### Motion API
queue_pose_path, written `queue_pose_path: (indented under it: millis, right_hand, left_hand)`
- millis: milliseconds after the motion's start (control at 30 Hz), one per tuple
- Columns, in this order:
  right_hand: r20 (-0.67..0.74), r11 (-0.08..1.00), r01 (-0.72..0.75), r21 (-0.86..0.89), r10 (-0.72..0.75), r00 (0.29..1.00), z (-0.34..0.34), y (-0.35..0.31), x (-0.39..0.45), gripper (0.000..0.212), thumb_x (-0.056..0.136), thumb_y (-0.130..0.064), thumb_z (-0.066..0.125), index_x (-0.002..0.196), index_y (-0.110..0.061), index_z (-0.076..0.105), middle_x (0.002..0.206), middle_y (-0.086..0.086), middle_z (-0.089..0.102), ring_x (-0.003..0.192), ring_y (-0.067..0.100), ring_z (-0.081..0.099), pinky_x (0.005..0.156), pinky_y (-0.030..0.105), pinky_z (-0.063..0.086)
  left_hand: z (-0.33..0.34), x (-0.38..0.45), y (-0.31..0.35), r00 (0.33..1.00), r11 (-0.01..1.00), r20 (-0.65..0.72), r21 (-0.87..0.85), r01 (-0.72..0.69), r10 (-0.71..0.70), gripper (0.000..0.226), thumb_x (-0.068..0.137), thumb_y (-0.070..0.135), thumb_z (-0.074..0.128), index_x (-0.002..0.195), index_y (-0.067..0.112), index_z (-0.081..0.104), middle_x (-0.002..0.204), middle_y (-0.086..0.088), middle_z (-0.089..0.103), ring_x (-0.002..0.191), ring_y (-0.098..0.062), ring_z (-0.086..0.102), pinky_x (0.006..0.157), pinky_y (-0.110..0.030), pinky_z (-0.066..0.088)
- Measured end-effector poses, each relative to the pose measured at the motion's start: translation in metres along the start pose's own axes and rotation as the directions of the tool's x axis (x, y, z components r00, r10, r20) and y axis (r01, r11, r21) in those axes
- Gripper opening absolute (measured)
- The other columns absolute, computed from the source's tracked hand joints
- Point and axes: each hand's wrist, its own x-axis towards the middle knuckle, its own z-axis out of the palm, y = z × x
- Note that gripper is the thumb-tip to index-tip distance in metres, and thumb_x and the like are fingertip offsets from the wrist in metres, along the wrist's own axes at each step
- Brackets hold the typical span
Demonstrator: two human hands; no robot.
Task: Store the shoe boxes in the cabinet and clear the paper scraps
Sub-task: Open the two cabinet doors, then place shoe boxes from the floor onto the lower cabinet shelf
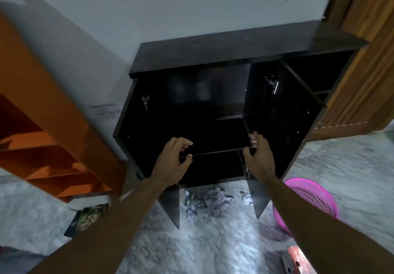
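Note:
A dark cabinet (245,45) stands against the wall with both doors swung open; its inside is dark and shows shelves with nothing visible on them. My left hand (170,160) curls round the top of the left door's free edge (170,205). My right hand (260,156) grips the free edge of the right door (277,120), fingers wrapped over it. Crumpled paper scraps (204,203) lie on the floor just in front of the cabinet, between the two doors. A flat box with a printed picture (87,218) lies on the floor at the left.
An orange shelf unit (53,124) leans at the left. A pink mesh basket (313,199) sits on the floor right of the right door. A reddish box-like object (296,258) shows at the bottom right. A wooden door (362,71) stands behind the cabinet's right side.

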Motion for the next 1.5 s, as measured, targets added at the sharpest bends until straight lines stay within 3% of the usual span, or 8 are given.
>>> queue_pose_path:
  millis: [133, 367, 467, 667, 967, 1233, 1367, 1500]
  right_hand:
    - [0.027, 0.996, -0.083, 0.017, 0.083, 0.996, -0.009, 0.033, -0.004, 0.04, 0.091, -0.018, 0.061, 0.131, -0.015, 0.055, 0.127, 0.006, 0.065, 0.115, 0.023, 0.064, 0.095, 0.035, 0.05]
    - [-0.047, 0.961, -0.266, 0.07, 0.27, 0.962, -0.021, 0.104, -0.045, 0.045, 0.085, -0.026, 0.055, 0.129, -0.015, 0.056, 0.119, 0.005, 0.069, 0.106, 0.024, 0.066, 0.09, 0.041, 0.055]
    - [-0.117, 0.933, -0.353, 0.067, 0.359, 0.926, -0.029, 0.126, -0.078, 0.043, 0.086, -0.024, 0.058, 0.127, -0.011, 0.058, 0.115, 0.007, 0.071, 0.103, 0.027, 0.067, 0.087, 0.038, 0.054]
    - [-0.306, 0.857, -0.506, 0.097, 0.51, 0.804, -0.024, 0.165, -0.152, 0.045, 0.085, -0.027, 0.058, 0.127, -0.012, 0.058, 0.115, 0.008, 0.07, 0.095, 0.026, 0.068, 0.082, 0.043, 0.057]
    - [-0.471, 0.645, -0.751, 0.137, 0.71, 0.524, 0.021, 0.239, -0.311, 0.037, 0.083, -0.035, 0.052, 0.119, -0.031, 0.056, 0.109, -0.003, 0.07, 0.095, 0.021, 0.069, 0.077, 0.04, 0.057]
    - [-0.587, 0.487, -0.867, 0.111, 0.736, 0.338, 0.049, 0.377, -0.462, 0.031, 0.088, -0.02, 0.063, 0.119, -0.02, 0.057, 0.107, 0.001, 0.07, 0.095, 0.023, 0.066, 0.078, 0.036, 0.055]
    - [-0.684, 0.378, -0.918, 0.12, 0.702, 0.199, 0.058, 0.437, -0.534, 0.03, 0.087, -0.019, 0.063, 0.118, -0.019, 0.06, 0.111, 0.003, 0.067, 0.102, 0.023, 0.062, 0.078, 0.03, 0.045]
    - [-0.79, 0.321, -0.934, 0.157, 0.609, 0.077, 0.075, 0.493, -0.606, 0.044, 0.084, -0.034, 0.054, 0.121, -0.01, 0.061, 0.114, 0.013, 0.061, 0.112, 0.035, 0.055, 0.093, 0.044, 0.047]
  left_hand:
    - [0.055, 0.019, -0.008, 0.985, 0.999, 0.171, 0.037, 0.022, -0.028, 0.031, 0.096, 0.021, 0.068, 0.125, 0.019, 0.06, 0.113, 0.006, 0.052, 0.107, -0.013, 0.056, 0.095, -0.038, 0.054]
    - [0.152, 0.043, -0.01, 0.889, 0.998, 0.456, -0.018, 0.067, -0.051, 0.031, 0.094, 0.018, 0.07, 0.124, 0.019, 0.061, 0.109, 0.002, 0.055, 0.098, -0.01, 0.057, 0.087, -0.024, 0.048]
    - [0.191, 0.035, -0.006, 0.81, 0.998, 0.586, -0.04, 0.058, -0.023, 0.032, 0.093, 0.014, 0.07, 0.124, 0.017, 0.063, 0.111, -0.003, 0.058, 0.093, -0.01, 0.059, 0.081, -0.012, 0.045]
    - [0.257, 0.022, -0.002, 0.642, 0.992, 0.759, -0.119, -0.033, 0.112, 0.029, 0.091, 0.026, 0.067, 0.12, 0.022, 0.064, 0.112, 0.0, 0.065, 0.102, -0.011, 0.064, 0.086, -0.019, 0.049]
    - [0.383, -0.068, -0.036, 0.423, 0.968, 0.871, -0.22, -0.118, 0.25, 0.022, 0.093, 0.018, 0.07, 0.114, 0.022, 0.064, 0.102, 0.0, 0.068, 0.097, -0.013, 0.065, 0.082, -0.024, 0.05]
    - [0.547, -0.173, -0.054, 0.265, 0.948, 0.914, -0.267, -0.175, 0.306, 0.021, 0.095, 0.016, 0.067, 0.115, 0.023, 0.062, 0.106, 0.001, 0.066, 0.095, -0.015, 0.064, 0.069, -0.013, 0.044]
    - [0.624, -0.227, -0.064, 0.204, 0.934, 0.917, -0.309, -0.179, 0.342, 0.03, 0.097, 0.021, 0.068, 0.126, 0.016, 0.062, 0.109, -0.004, 0.067, 0.098, -0.024, 0.066, 0.077, -0.025, 0.048]
    - [0.693, -0.278, -0.075, 0.196, 0.948, 0.928, -0.305, -0.094, 0.318, 0.048, 0.1, 0.034, 0.064, 0.142, 0.016, 0.052, 0.125, -0.003, 0.06, 0.107, -0.017, 0.059, 0.092, -0.03, 0.049]
